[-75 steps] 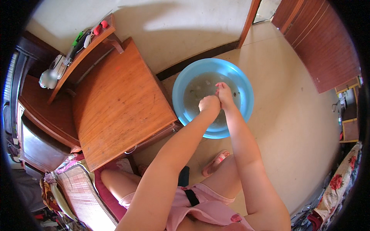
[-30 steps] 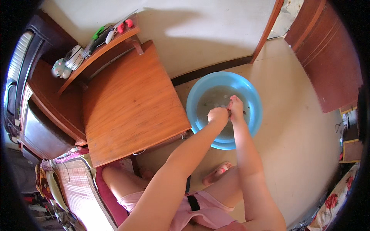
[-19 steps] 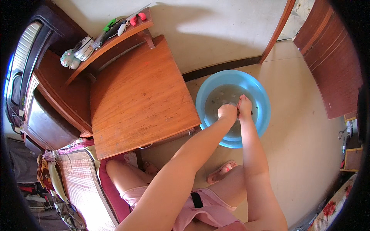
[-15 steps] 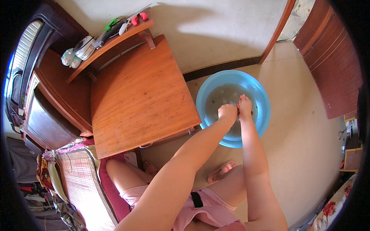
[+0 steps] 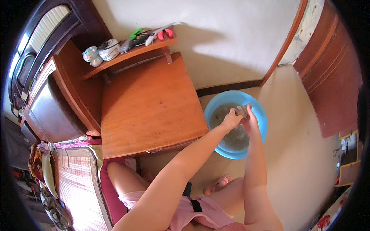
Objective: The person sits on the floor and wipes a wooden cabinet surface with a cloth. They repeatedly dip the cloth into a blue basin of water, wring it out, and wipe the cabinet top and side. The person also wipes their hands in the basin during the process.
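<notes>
A round light-blue basin [image 5: 262,133] of murky, greyish water [image 5: 233,140] stands on the floor ahead of me. Over its water, my left hand [image 5: 232,120] and my right hand [image 5: 251,122] meet, both arms stretched out. Between them is a small greyish, wet-looking, crumpled thing [image 5: 241,111], too small to name. My left fingers are closed on its near left side. The right hand is wrapped about its other side, thumb and fingers partly hidden. Pale bits or suds show in the water.
A wooden desk [image 5: 154,107] is left of the basin, its shelf [image 5: 135,51] bearing a round white item and tools. A brown door [image 5: 331,77] stands at right. Below me are a pink slipper [image 5: 217,185] and a bed mat [image 5: 77,181].
The view has shifted, so the desk and basin sit lower. My hands have turned and come up, and the greyish crumpled thing now shows between them.
</notes>
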Demonstrator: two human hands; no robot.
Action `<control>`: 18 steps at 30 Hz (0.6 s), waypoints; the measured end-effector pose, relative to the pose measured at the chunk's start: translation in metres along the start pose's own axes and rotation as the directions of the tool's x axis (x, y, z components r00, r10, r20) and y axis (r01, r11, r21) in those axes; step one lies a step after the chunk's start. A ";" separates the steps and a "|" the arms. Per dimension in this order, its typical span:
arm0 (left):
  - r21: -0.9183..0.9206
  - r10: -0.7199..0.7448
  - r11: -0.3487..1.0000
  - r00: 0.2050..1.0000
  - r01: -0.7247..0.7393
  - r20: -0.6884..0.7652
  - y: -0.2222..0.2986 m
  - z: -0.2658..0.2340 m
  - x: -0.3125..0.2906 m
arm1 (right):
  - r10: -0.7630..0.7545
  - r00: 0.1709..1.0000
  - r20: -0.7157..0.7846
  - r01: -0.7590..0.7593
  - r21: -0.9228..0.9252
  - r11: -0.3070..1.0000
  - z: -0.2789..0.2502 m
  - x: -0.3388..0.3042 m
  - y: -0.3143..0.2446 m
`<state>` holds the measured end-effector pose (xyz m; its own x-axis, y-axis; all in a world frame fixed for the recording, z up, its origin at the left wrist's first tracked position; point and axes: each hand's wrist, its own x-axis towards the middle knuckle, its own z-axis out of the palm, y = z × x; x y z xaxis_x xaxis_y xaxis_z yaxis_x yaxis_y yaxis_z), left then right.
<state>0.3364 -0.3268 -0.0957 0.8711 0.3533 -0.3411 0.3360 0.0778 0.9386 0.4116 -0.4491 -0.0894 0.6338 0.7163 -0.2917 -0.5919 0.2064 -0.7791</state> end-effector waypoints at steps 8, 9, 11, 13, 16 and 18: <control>0.231 0.245 0.954 0.943 -0.192 -0.225 0.030 -0.005 -0.023 | -0.328 0.926 -0.186 0.270 -0.277 0.922 0.018 -0.020 -0.003; 0.163 0.237 0.966 0.936 -0.199 -0.261 0.031 -0.004 -0.024 | -0.349 0.919 -0.184 0.291 -0.279 0.915 0.018 -0.020 -0.003; 0.103 0.226 0.974 0.918 -0.203 -0.327 0.037 -0.005 -0.029 | -0.314 0.924 -0.218 0.273 -0.199 0.941 0.020 -0.024 -0.005; 0.072 0.233 0.972 0.898 -0.223 -0.373 0.044 -0.008 -0.034 | -0.319 0.915 -0.248 0.274 -0.199 0.941 0.025 -0.030 -0.007; 0.091 0.292 0.956 0.872 -0.279 -0.393 0.052 -0.021 -0.041 | -0.396 0.882 -0.257 0.317 -0.299 0.900 0.032 -0.041 -0.008; -0.042 0.267 0.953 0.896 -0.301 -0.355 0.057 -0.033 -0.044 | -0.453 0.863 -0.224 0.368 -0.334 0.868 0.030 -0.044 -0.009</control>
<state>0.3055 -0.3075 -0.0253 0.7430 0.6682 -0.0366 0.0429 0.0071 0.9991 0.3744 -0.4620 -0.0526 0.9267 0.3751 -0.0235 -0.1136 0.2199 -0.9689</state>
